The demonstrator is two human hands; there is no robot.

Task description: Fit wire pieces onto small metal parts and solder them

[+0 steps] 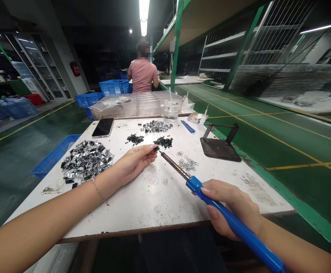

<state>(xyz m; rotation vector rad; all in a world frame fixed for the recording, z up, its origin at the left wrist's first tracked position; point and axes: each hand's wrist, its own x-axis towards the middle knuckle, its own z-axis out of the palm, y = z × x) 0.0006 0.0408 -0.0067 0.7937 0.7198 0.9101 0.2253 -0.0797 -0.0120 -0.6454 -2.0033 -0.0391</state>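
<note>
My left hand (138,161) pinches a small black part (155,149) between thumb and fingers above the white table (154,208). My right hand (230,206) is wrapped round the blue handle of a soldering iron (194,184). The iron's tip points left and up and is at or very close to the black part; whether they touch I cannot tell. Just beyond lie two heaps of small black pieces (163,142). Small metal pins (188,163) are scattered right of the iron's shaft. A big pile of black and silver parts (87,161) lies left of my left hand.
Behind are a phone (103,127), more silver parts (156,126), a lidded plastic cup (171,110), a blue tool (188,126) and clear trays (142,104). A metal stand (221,144) stands at right. Blue crates (114,87) and a seated person (143,74) are farther off.
</note>
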